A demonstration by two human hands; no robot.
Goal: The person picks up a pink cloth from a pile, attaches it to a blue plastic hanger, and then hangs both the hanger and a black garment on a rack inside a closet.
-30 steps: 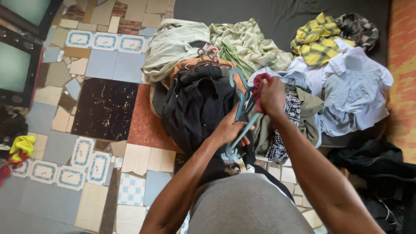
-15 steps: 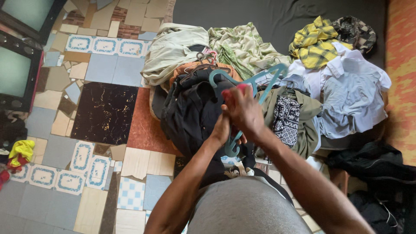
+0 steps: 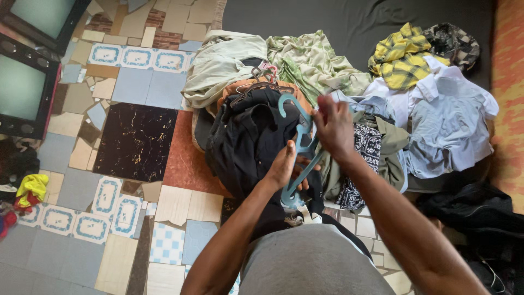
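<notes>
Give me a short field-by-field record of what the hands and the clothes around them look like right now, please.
left hand: grips the lower part of the teal hangers
right hand: at the hangers' upper part, fingers closed on them
black garment: heaped just behind the hangers
brown hangers: on top of the heap
yellow checked shirt: far right on the dark mattress
floor: patchwork tiles

Mid-frame, both hands meet on the hanger (image 3: 299, 147) — left hand (image 3: 285, 165) below, right hand (image 3: 334, 127) above; clothes pile (image 3: 327, 71) behind, televisions (image 3: 24, 71) upper left.
</notes>
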